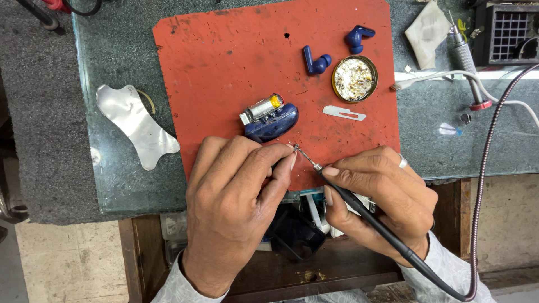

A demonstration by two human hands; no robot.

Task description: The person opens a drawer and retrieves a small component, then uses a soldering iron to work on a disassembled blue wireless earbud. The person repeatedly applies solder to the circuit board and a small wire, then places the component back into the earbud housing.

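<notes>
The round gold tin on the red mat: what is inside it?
The round gold tin holds a crumpled silvery-white mass with yellowish specks, filling it. What it is cannot be told, and its bottom is covered.

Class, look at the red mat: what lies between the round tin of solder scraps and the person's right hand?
In the head view, a small flat metal blade lies on the red mat between the tin and right hand.

My mat (236, 62) is matt red rubber, scuffed and spotted, lying on a smooth grey-green stone slab (112, 50). The case (275, 122) and buds (317, 62) are glossy blue plastic. The iron (359, 207) I hold has a matt black grip and bright metal tip; the sheet (135, 123) is dull, smooth metal.
</notes>
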